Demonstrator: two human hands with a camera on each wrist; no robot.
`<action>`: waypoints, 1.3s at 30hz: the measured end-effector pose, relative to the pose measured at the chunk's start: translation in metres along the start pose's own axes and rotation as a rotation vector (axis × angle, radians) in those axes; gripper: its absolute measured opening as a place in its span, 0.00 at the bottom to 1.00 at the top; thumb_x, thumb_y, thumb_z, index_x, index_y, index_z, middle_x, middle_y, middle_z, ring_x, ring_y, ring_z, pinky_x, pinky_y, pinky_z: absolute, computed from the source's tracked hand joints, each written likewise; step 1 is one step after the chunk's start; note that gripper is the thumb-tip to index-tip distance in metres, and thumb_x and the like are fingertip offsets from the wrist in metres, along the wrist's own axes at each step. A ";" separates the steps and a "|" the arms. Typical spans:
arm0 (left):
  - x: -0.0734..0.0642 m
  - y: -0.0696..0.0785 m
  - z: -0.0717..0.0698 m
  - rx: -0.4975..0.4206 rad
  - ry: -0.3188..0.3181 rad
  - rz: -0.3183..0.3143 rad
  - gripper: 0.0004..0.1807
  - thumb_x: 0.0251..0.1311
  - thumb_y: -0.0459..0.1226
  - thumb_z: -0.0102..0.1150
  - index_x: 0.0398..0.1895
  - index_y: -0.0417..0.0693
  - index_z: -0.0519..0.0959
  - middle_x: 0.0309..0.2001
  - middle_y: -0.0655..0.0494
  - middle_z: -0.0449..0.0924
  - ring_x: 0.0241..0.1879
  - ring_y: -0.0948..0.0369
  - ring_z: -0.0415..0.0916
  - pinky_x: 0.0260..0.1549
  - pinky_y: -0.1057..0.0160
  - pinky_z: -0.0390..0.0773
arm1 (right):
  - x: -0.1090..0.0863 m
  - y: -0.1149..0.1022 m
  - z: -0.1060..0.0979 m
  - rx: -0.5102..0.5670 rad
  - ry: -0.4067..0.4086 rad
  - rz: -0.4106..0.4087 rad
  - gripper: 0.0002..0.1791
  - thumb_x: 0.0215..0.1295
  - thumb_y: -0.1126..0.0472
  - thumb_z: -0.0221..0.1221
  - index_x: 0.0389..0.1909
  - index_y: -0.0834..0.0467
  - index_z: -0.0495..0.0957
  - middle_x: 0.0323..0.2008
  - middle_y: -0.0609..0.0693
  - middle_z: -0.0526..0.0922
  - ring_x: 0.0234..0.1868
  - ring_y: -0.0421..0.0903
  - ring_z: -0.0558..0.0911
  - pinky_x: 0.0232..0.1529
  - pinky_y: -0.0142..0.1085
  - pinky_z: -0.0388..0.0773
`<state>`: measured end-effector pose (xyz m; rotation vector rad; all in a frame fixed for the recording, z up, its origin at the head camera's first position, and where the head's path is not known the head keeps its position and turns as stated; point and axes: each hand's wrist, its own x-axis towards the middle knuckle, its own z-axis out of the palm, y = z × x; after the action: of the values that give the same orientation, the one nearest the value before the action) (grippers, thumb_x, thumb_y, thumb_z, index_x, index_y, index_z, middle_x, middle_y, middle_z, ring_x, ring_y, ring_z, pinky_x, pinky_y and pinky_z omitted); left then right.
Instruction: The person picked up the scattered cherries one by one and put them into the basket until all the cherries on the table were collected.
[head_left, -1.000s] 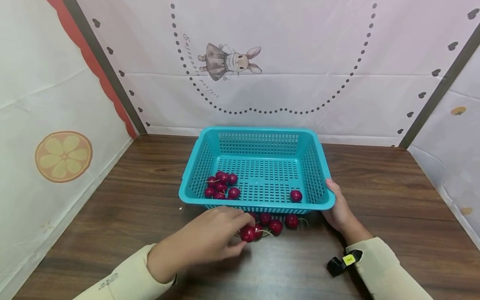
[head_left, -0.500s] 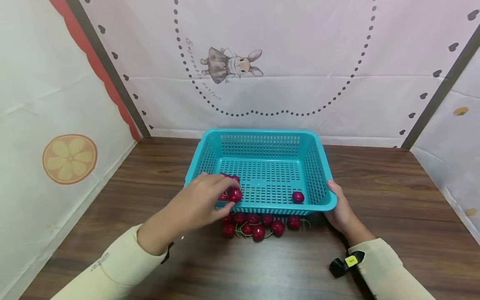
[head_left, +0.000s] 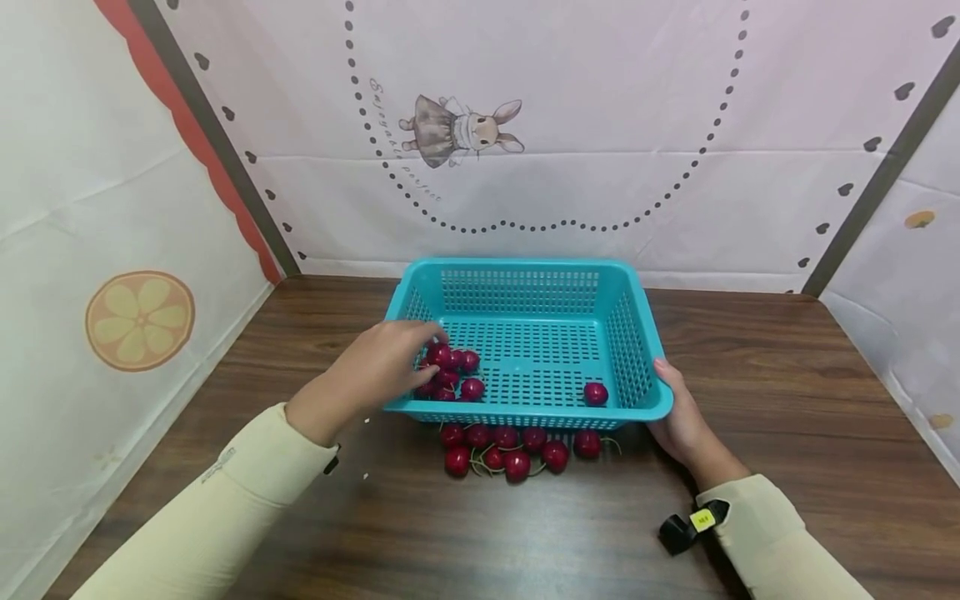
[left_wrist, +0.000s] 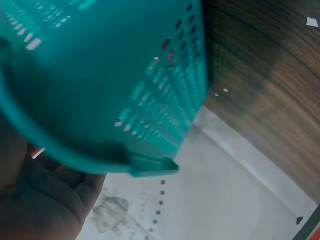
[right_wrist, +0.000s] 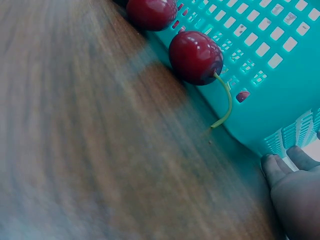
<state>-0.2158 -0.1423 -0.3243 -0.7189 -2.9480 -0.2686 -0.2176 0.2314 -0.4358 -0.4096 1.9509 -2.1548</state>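
Note:
A turquoise plastic basket (head_left: 517,414) with slotted walls stands on the wooden table. Over its left end, my left hand (head_left: 367,367) pinches a dark red cherry (head_left: 438,356) between fingers and thumb, just above a cluster of cherries (head_left: 471,389) lying inside. In the left wrist view the basket's rim covers the fingertips. At the front right corner my right hand (head_left: 682,417) grips the basket, thumb on the rim and fingers against the outer wall; the right wrist view shows those fingers (right_wrist: 272,170) at the side.
Several stemmed cherries (head_left: 517,466) lie on the table (head_left: 465,542) along the basket's front wall. A lone cherry (head_left: 596,394) sits inside at the right. A patterned white cloth (head_left: 585,108) rises behind the table and at both sides.
My left hand carried a cherry from the row in front, over the front rim, then left above the cluster. My right hand stays at the basket's corner.

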 end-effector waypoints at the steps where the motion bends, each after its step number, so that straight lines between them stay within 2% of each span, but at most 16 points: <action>1: 0.002 -0.003 0.002 -0.002 -0.008 -0.003 0.22 0.55 0.40 0.75 0.52 0.47 0.81 0.48 0.48 0.86 0.47 0.53 0.84 0.47 0.53 0.86 | 0.000 0.000 0.000 -0.004 0.001 0.001 0.39 0.77 0.35 0.27 0.80 0.49 0.33 0.79 0.57 0.42 0.76 0.62 0.51 0.60 0.27 0.71; 3: 0.005 -0.007 0.006 -0.010 -0.024 -0.010 0.21 0.55 0.40 0.74 0.51 0.47 0.81 0.47 0.48 0.86 0.46 0.53 0.84 0.47 0.52 0.86 | 0.001 0.000 0.000 -0.007 0.000 0.005 0.39 0.77 0.35 0.27 0.80 0.49 0.33 0.79 0.57 0.42 0.76 0.62 0.51 0.65 0.34 0.69; 6: 0.007 -0.013 0.011 -0.023 -0.043 -0.015 0.20 0.54 0.39 0.75 0.50 0.48 0.81 0.48 0.48 0.86 0.47 0.52 0.83 0.47 0.51 0.85 | 0.002 0.000 0.001 -0.007 0.001 0.009 0.39 0.77 0.35 0.27 0.80 0.49 0.33 0.79 0.57 0.43 0.76 0.62 0.51 0.73 0.51 0.61; 8: 0.008 -0.015 0.014 -0.034 -0.054 -0.021 0.20 0.54 0.38 0.75 0.50 0.48 0.81 0.48 0.48 0.85 0.47 0.53 0.83 0.47 0.51 0.85 | 0.002 0.000 0.001 -0.006 0.001 0.009 0.39 0.77 0.35 0.27 0.80 0.49 0.33 0.79 0.57 0.42 0.76 0.62 0.51 0.74 0.60 0.52; 10: 0.009 -0.017 0.015 -0.044 -0.065 -0.021 0.19 0.54 0.38 0.75 0.50 0.48 0.81 0.48 0.49 0.85 0.47 0.53 0.82 0.47 0.51 0.86 | 0.002 0.000 0.001 -0.003 0.003 0.005 0.40 0.77 0.34 0.27 0.80 0.49 0.33 0.79 0.57 0.42 0.76 0.62 0.50 0.73 0.64 0.48; 19: 0.014 -0.023 0.022 -0.087 -0.124 -0.013 0.20 0.54 0.38 0.75 0.51 0.48 0.83 0.49 0.49 0.85 0.49 0.53 0.83 0.49 0.51 0.84 | 0.002 -0.001 0.000 -0.007 0.003 0.009 0.40 0.76 0.34 0.27 0.80 0.49 0.32 0.79 0.57 0.41 0.76 0.62 0.50 0.74 0.64 0.47; 26: 0.016 -0.025 0.025 -0.122 -0.153 -0.020 0.19 0.54 0.36 0.75 0.50 0.48 0.84 0.45 0.52 0.85 0.45 0.57 0.82 0.49 0.53 0.85 | 0.003 -0.001 -0.002 -0.020 -0.006 0.006 0.40 0.76 0.34 0.26 0.80 0.48 0.32 0.79 0.57 0.41 0.76 0.62 0.50 0.73 0.64 0.47; 30: 0.016 -0.025 0.025 -0.108 -0.155 -0.019 0.19 0.53 0.36 0.76 0.49 0.48 0.83 0.45 0.51 0.85 0.44 0.56 0.82 0.48 0.53 0.85 | 0.003 0.000 -0.002 -0.010 -0.006 0.006 0.40 0.76 0.34 0.27 0.80 0.48 0.32 0.79 0.57 0.41 0.76 0.62 0.50 0.74 0.65 0.47; 34: 0.017 -0.024 0.025 -0.080 -0.161 -0.003 0.19 0.52 0.37 0.76 0.48 0.48 0.83 0.44 0.52 0.85 0.40 0.58 0.80 0.45 0.56 0.86 | 0.002 0.000 -0.002 -0.016 -0.005 0.012 0.39 0.77 0.34 0.26 0.80 0.48 0.32 0.79 0.56 0.42 0.76 0.61 0.51 0.73 0.63 0.47; 39: 0.017 -0.024 0.024 -0.060 -0.168 0.000 0.20 0.51 0.39 0.77 0.47 0.47 0.84 0.44 0.52 0.86 0.40 0.58 0.80 0.49 0.52 0.85 | 0.002 0.000 -0.002 -0.005 -0.002 0.015 0.39 0.77 0.34 0.26 0.80 0.48 0.32 0.79 0.56 0.41 0.76 0.61 0.50 0.74 0.64 0.47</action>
<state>-0.2436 -0.1510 -0.3490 -0.7857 -3.1098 -0.3124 -0.2198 0.2322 -0.4356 -0.3966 1.9530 -2.1397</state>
